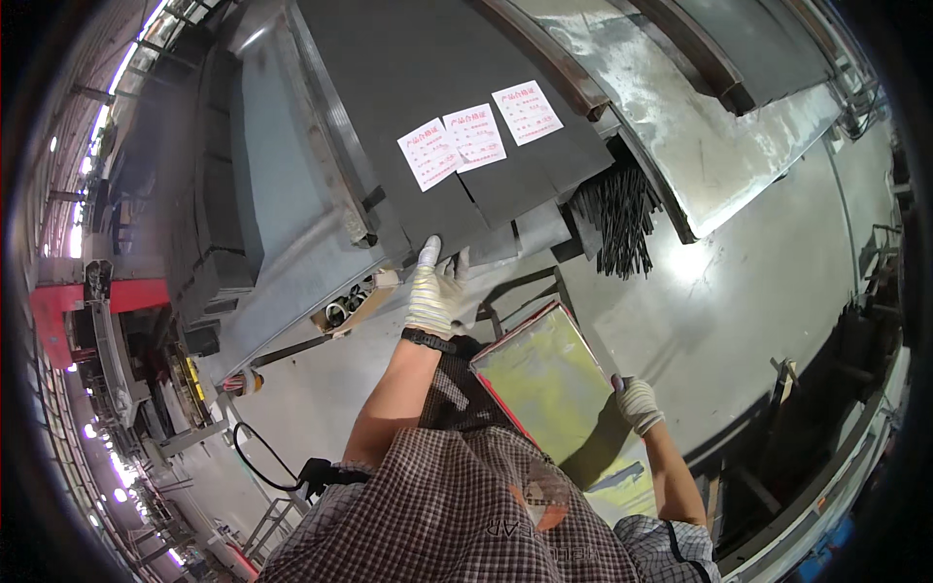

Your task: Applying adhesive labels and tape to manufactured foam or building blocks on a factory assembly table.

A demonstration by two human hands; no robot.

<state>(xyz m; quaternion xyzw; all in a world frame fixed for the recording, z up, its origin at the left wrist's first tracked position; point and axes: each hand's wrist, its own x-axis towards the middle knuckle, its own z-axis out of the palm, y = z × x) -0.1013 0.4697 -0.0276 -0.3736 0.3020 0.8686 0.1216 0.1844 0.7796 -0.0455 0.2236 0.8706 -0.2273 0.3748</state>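
Note:
My left hand (pixel 434 296), in a striped knit glove with a black band at the wrist, is closed over the near edge of a dark grey flat sheet (pixel 428 209). One finger lies on the top face; the others are partly hidden at the edge. Three white paper slips (pixel 476 136) with red print lie on the dark sheets ahead of it. On the right, my gloved right hand (pixel 638 405) has its fingers curled at the side edge of a worn yellow-green board (pixel 544 379) with a red rim. Its shadow falls across that board.
A bundle of thin dark strips (pixel 622 219) hangs beside the sheets. Farther right stands a shiny metal-topped table (pixel 719 165) with rusty steel bars (pixel 695 49). Left are a long metal beam (pixel 326 126), stacked dark sheets (pixel 209 175) and a small open box (pixel 355 306).

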